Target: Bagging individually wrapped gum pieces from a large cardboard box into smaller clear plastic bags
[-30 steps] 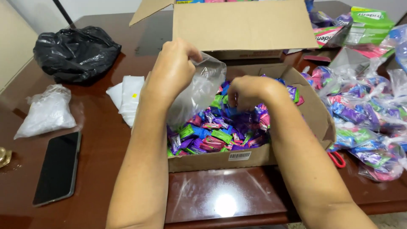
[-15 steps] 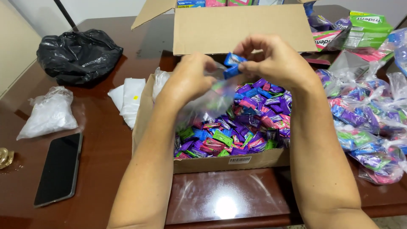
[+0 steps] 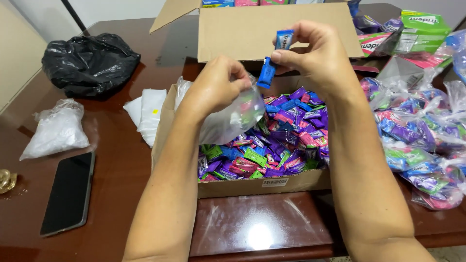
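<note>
Two small blue foil-wrapped gum packs [image 3: 272, 57] are being pinched in the right hand [image 3: 315, 56], just above the mouth of a clear plastic bag [image 3: 228, 119] that the left hand [image 3: 213, 90] is gripping shut-fisted at nine o'clock of them. Below, an open cardboard box [image 3: 262, 184] is brimming with multicoloured packs. The lower pack is dangling and may miss the narrow opening, dropping into the box.

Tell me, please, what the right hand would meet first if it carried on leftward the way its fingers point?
Probably the clear plastic bag held by the left hand. The right hand pinches two blue gum packs just above the bag's mouth, though depth is hard to judge.
</note>
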